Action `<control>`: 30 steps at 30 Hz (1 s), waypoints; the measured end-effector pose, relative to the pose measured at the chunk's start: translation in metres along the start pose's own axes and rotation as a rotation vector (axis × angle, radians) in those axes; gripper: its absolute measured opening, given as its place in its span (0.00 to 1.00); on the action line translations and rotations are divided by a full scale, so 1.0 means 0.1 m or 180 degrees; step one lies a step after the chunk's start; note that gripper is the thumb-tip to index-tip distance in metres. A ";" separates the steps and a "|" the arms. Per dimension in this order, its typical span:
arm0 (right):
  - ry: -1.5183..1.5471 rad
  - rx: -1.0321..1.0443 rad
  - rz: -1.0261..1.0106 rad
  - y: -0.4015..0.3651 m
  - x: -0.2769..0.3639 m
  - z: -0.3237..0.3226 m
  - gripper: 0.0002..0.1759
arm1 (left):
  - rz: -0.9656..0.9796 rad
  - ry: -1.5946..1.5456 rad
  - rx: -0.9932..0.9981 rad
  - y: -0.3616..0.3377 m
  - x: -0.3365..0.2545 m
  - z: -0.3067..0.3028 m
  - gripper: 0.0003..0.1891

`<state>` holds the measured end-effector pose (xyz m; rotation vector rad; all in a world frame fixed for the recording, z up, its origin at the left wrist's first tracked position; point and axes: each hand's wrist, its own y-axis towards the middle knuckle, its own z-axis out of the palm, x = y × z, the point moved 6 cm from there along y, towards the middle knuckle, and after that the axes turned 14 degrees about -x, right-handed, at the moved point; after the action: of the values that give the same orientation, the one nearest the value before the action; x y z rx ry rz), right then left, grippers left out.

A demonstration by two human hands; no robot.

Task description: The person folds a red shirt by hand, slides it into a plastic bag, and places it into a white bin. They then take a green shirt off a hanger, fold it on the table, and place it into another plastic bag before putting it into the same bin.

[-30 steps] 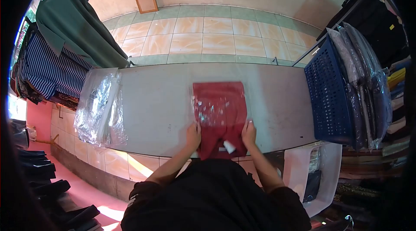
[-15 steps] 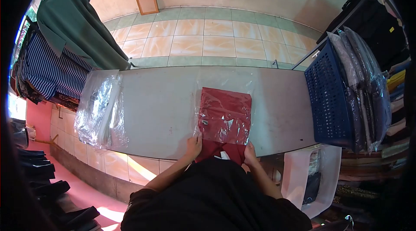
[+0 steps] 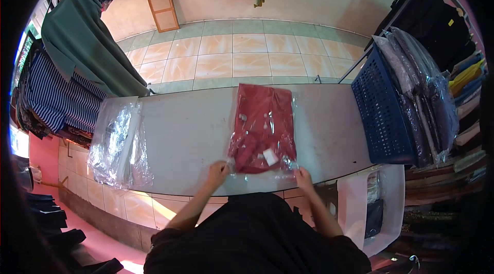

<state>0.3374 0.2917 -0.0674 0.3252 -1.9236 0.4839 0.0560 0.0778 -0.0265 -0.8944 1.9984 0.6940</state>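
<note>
relative to half a second earlier, the near end of the red garment [image 3: 265, 112], which stuck out past the film close to the person's torso, is now under plastic; its white tag [image 3: 270, 157] shows through as well. the package lies farther up the table [image 3: 185, 140], with its far end by the far edge and its near end short of the near edge. judgement: the garment appears to be wholly inside the clear bag [image 3: 271, 121], insertion essentially complete, mouth apparently toward the person and not visibly sealed. grip: left hand [image 3: 218, 170] is closed, seemingly pinching film at the near left corner; right hand [image 3: 303, 175] pinches the near right corner. hands sit wider apart than before, fingers on plastic rather than on cloth. exact finger contact is too small to resolve. surroundings: a stack of glossy plastic packets [image 3: 116, 145] covers the left end of the table, well apart from the left hand; a blue basket [image 3: 383, 112] holding wrapped garments [image 3: 427, 94] takes up the right end. a pale tub [image 3: 355, 197] sits below the near right edge. obstructions: both end loads limit sideways room; glare on the film hides the line of the opening.
</note>
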 end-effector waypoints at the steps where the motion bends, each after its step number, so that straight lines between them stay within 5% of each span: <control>1: 0.1062 -0.0103 0.0603 -0.16 -0.17 0.09 0.07 | -0.0320 -0.0429 -0.0243 -0.16 0.06 0.06 0.10; 4: 0.1765 -0.0239 0.1204 -0.28 -0.02 0.18 0.06 | -0.0885 -0.0632 0.0022 -0.27 -0.16 0.16 0.14; 10: 0.2481 -0.0437 0.0746 0.52 0.62 0.35 0.07 | -0.0425 -0.0735 -0.0193 0.68 -0.40 0.29 0.15; 13: 0.2161 -0.0550 0.0688 0.43 0.88 0.15 0.07 | 0.0199 -0.0248 -0.0298 0.70 -0.43 0.01 0.13; 15: -0.0367 -0.0451 -0.0137 0.28 0.39 -0.04 0.13 | 0.0825 0.0601 0.0119 0.48 -0.34 -0.11 0.11; 17: -0.0924 -0.0449 -0.0700 -0.10 0.30 -0.10 0.12 | 0.0927 0.0791 0.0483 0.21 -0.23 -0.25 0.09; 19: -0.0511 -0.0269 -0.0594 -0.37 0.26 -0.25 0.08 | 0.2106 0.0375 0.0851 -0.10 -0.42 -0.43 0.04; 21: -0.0077 -0.0113 -0.0500 -0.53 0.35 -0.38 0.06 | 0.1483 0.0217 0.0755 -0.19 -0.12 -0.51 0.08; 22: -0.0585 -0.0555 -0.0808 -0.54 0.53 -0.51 0.08 | 0.0874 0.0070 0.0626 -0.15 0.02 -0.53 0.14; 23: -0.1096 -0.0998 -0.1112 -0.53 0.66 -0.62 0.12 | 0.0886 0.0072 0.0642 -0.13 0.06 -0.49 0.14; 25: -0.1604 -0.1113 -0.1584 -0.45 0.79 -0.56 0.20 | 0.1642 0.0832 0.0294 -0.05 -0.09 -0.40 0.25; 26: -0.1828 -0.0994 -0.2011 -0.44 0.93 -0.42 0.22 | 0.1665 0.0824 0.0305 0.00 -0.17 -0.33 0.25; 28: -0.2056 -0.0896 -0.2438 -0.42 1.07 -0.23 0.25 | 0.2782 0.1365 0.0740 0.00 -0.47 -0.10 0.24; 30: -0.1989 -0.0210 -0.2929 -0.36 1.08 -0.02 0.27 | 0.2723 0.1102 0.0886 0.12 -0.51 -0.02 0.23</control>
<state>0.3131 0.2612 0.0397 1.3539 -2.0917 -0.3367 0.0665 0.1007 0.0195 0.0589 2.7188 0.7051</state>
